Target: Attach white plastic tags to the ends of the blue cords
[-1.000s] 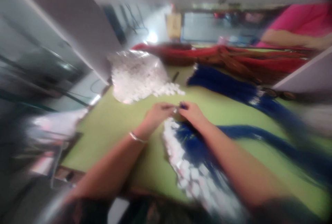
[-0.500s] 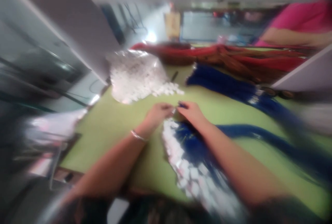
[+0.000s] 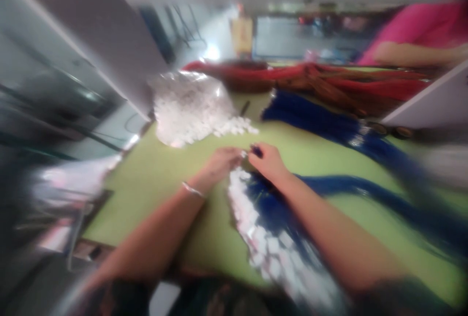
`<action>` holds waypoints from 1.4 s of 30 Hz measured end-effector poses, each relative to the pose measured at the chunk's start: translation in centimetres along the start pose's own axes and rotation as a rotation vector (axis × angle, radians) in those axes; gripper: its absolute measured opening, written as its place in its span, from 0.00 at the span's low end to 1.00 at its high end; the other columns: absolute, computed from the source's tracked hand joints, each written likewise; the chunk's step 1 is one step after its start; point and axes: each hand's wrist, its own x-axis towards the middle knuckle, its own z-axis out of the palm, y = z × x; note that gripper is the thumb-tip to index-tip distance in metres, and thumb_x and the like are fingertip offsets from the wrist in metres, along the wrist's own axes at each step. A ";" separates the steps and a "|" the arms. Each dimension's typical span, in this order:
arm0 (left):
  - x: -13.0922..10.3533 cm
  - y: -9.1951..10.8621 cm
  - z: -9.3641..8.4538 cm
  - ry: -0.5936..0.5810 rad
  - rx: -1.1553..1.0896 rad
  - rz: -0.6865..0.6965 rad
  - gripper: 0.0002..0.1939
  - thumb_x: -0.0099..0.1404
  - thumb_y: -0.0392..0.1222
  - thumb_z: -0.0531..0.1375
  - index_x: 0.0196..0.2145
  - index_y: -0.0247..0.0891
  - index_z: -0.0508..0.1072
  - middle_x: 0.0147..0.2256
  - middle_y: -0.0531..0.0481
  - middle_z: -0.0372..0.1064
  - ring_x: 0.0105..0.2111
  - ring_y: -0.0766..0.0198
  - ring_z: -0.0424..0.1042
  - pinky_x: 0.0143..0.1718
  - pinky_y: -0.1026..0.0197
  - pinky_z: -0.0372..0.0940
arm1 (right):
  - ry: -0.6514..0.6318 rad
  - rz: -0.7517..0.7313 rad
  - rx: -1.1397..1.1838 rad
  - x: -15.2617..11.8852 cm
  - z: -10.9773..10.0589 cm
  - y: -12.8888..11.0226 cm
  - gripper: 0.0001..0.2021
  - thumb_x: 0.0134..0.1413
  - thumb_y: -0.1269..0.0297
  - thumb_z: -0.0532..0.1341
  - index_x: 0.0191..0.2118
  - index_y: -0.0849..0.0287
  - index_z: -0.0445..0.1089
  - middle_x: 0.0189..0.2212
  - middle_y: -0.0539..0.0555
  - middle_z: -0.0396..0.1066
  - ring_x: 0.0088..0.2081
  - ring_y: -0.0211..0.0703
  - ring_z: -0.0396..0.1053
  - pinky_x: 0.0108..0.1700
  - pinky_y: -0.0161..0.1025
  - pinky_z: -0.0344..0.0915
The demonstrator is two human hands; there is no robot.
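Over the middle of the green tabletop (image 3: 153, 199), both hands work close together. My left hand (image 3: 223, 161) is closed in a pinch on a small white connector piece (image 3: 243, 153). Just to its right, my right hand (image 3: 269, 161) is closed around the dark blue end of a wire (image 3: 257, 150). Below them lies a bundle of blue wires (image 3: 270, 204) with many white connectors (image 3: 243, 204) along its left edge, running toward my body. My right forearm covers part of this bundle. Blur hides the finest detail at the fingertips.
A clear plastic bag (image 3: 190, 106) spills white connectors toward the middle. Behind stretch red and brown wire bundles (image 3: 303, 77). Another blue bundle (image 3: 310, 116) lies at right, and a loose blue strand (image 3: 340, 184) nearer. Across the table is a person in a pink top (image 3: 420, 33).
My left hand has turned slightly and the white connector in it shows more clearly. My right hand's fingers have curled in more around the blue wire. The bundles have stayed put.
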 end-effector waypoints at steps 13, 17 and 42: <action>-0.2 0.6 0.3 0.049 0.068 0.012 0.09 0.54 0.43 0.66 0.27 0.33 0.76 0.21 0.49 0.67 0.19 0.72 0.62 0.20 0.68 0.56 | 0.001 -0.002 -0.073 -0.1 -0.1 0.0 0.05 0.46 0.65 0.56 0.24 0.59 0.66 0.21 0.49 0.68 0.24 0.37 0.60 0.30 0.34 0.55; -0.1 0.3 0.2 0.077 0.088 0.020 0.11 0.53 0.44 0.66 0.26 0.32 0.75 0.20 0.51 0.66 0.18 0.72 0.61 0.19 0.68 0.54 | -0.019 -0.009 -0.099 -0.2 -0.1 -0.1 0.05 0.45 0.66 0.56 0.26 0.59 0.68 0.22 0.50 0.69 0.24 0.38 0.61 0.30 0.34 0.56; -0.4 -0.1 1.3 0.130 0.333 0.062 0.14 0.56 0.49 0.64 0.28 0.33 0.74 0.19 0.50 0.68 0.17 0.71 0.63 0.20 0.67 0.58 | -0.152 0.109 -0.082 0.4 -0.6 0.8 0.09 0.46 0.62 0.57 0.23 0.62 0.70 0.20 0.49 0.67 0.24 0.36 0.60 0.28 0.33 0.53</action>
